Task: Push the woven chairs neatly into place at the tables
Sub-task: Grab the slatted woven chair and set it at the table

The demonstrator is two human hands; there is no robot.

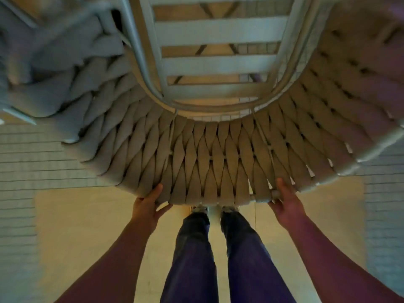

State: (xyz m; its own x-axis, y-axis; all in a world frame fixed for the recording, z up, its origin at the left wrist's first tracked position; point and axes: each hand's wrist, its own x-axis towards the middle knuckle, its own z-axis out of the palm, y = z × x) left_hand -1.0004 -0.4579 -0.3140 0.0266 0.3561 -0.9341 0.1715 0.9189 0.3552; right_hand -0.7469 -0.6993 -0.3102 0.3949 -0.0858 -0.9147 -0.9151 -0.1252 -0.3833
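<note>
The left hand [148, 206] and right hand [286, 206] are clamping the top rim of the chair [218, 162], fingers curling behind, thumbs in front; the fingertips are lying hidden; the chair's slatted seat [218, 62] is running off-frame.

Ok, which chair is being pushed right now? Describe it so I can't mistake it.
Start from the curved woven backrest filling mid-frame. The left hand and right hand grip its top edge, above a slatted seat. Unlike the grey-woven chair at left, this one is beige and held.
</note>
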